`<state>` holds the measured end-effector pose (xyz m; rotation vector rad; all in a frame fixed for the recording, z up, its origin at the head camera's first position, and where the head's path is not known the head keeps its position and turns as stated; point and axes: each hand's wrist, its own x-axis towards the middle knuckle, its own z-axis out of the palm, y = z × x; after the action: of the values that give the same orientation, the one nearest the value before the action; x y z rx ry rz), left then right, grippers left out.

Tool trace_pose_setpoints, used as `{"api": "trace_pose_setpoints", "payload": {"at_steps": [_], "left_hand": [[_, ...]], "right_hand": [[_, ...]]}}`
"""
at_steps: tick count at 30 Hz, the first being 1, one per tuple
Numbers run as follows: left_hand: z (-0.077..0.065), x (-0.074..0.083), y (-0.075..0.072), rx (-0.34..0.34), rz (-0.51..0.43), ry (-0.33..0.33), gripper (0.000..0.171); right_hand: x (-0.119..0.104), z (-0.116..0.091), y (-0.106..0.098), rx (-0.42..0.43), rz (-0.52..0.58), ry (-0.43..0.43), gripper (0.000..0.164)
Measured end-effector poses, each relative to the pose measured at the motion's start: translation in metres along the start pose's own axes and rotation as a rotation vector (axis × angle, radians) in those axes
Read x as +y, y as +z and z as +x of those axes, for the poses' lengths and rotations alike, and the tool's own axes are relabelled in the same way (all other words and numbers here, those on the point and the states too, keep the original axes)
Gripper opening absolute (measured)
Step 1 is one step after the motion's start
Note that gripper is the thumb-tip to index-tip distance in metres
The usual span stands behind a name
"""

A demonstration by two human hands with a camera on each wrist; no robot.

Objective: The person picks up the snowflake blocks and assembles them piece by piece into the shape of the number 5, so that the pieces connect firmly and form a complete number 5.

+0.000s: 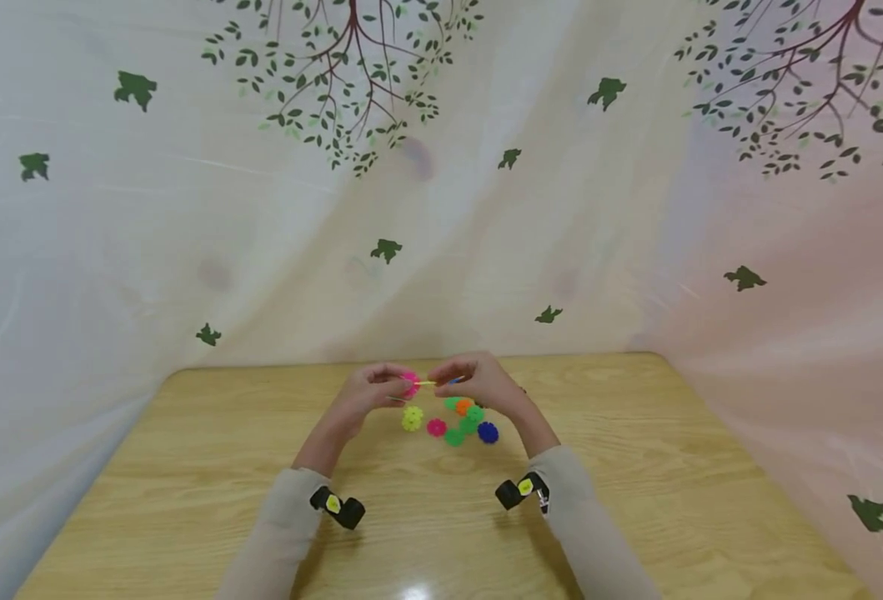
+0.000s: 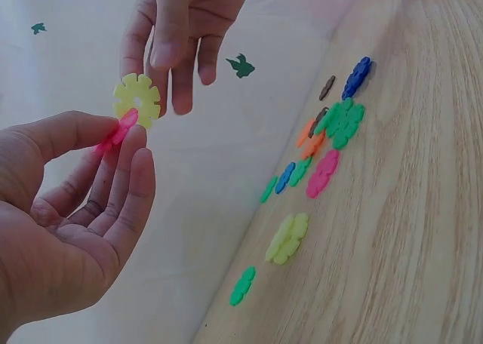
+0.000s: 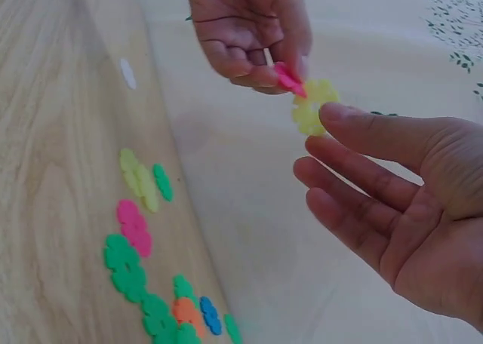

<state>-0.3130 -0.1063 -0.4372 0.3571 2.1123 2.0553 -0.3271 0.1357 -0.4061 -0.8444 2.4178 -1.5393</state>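
Observation:
My left hand (image 1: pixel 366 393) pinches a pink flower-shaped plastic disc (image 2: pixel 115 131) between thumb and fingertips. A yellow notched disc (image 3: pixel 315 106) of the same kind is pinched by my right hand (image 1: pixel 481 383). Both hands are raised above the far part of the table. The two discs meet edge to edge at an angle; how deep one sits in the other's notch is hidden. In the right wrist view, a thin pale edge shows between the left fingers, too small to identify.
Below the hands, loose discs lie on the wooden table (image 1: pixel 636 483): yellow (image 1: pixel 413 418), pink (image 1: pixel 437 427), dark blue (image 1: pixel 489 432), orange (image 1: pixel 464 407) and several green ones (image 1: pixel 454 437). A printed cloth (image 1: pixel 456 208) hangs behind the table. A small white piece (image 3: pixel 128 72) lies apart.

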Motion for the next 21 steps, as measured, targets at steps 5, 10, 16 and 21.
{"api": "trace_pose_setpoints", "payload": {"at_steps": [5, 10, 16, 21], "left_hand": [[0.001, 0.000, -0.004, 0.017, -0.001, 0.003, 0.025], [-0.002, -0.002, -0.005, 0.039, -0.025, -0.024, 0.024], [-0.004, -0.004, -0.004, 0.036, -0.003, -0.035, 0.031], [-0.002, -0.003, -0.005, 0.032, 0.012, -0.041, 0.031]], "right_hand": [[-0.004, -0.001, -0.009, -0.013, -0.038, 0.008, 0.024], [0.001, -0.005, -0.018, -0.037, -0.068, -0.001, 0.025], [0.010, -0.011, -0.030, -0.152, -0.131, -0.004, 0.026], [0.016, -0.015, -0.039, -0.259, -0.230, -0.017, 0.024]]}}
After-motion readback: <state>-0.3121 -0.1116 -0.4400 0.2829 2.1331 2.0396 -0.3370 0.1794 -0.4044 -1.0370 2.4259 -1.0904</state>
